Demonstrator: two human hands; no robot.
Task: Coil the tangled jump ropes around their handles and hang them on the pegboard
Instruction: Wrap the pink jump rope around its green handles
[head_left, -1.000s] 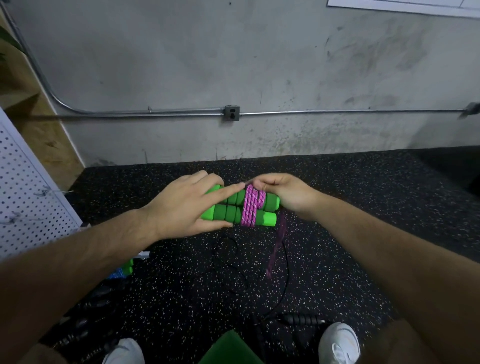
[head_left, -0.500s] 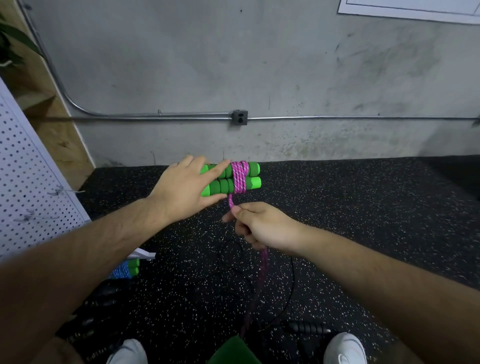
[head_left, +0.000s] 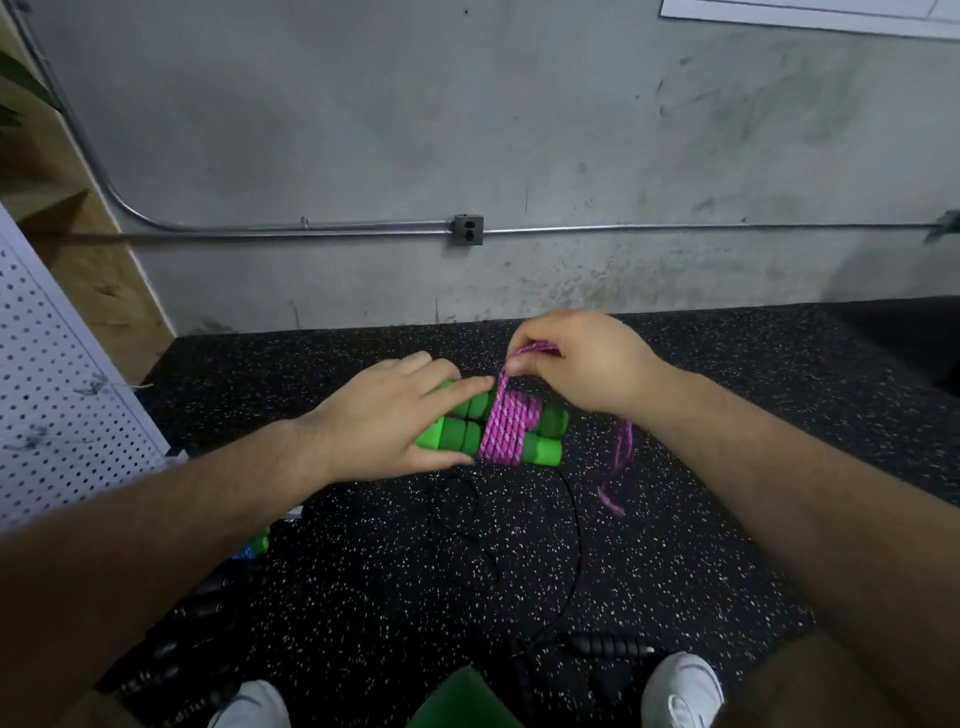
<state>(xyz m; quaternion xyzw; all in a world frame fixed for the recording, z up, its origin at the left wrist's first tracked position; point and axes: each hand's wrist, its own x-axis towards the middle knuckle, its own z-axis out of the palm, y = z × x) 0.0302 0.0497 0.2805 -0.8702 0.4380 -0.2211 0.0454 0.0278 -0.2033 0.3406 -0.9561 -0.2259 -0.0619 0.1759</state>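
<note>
Two green foam handles (head_left: 545, 451) lie side by side in the air, bound at their middle by several turns of pink rope (head_left: 506, 426). My left hand (head_left: 384, 421) grips the handles' left half, index finger stretched along the top. My right hand (head_left: 576, 364) pinches the rope just above the coil, and the loose pink tail (head_left: 618, 467) hangs blurred below that wrist. The white pegboard (head_left: 47, 395) stands at the far left.
A black jump rope lies on the speckled rubber floor, its thin cord (head_left: 566, 561) looping toward a black handle (head_left: 608, 647) by my right shoe. More black handles (head_left: 171, 670) and a green-and-blue one (head_left: 254, 545) lie at lower left. A concrete wall with conduit (head_left: 311, 228) rises behind.
My right hand has come up from below the handles to above the coil, carrying the rope over the top. The hanging tail is shorter. The handles have dropped lower in view.
</note>
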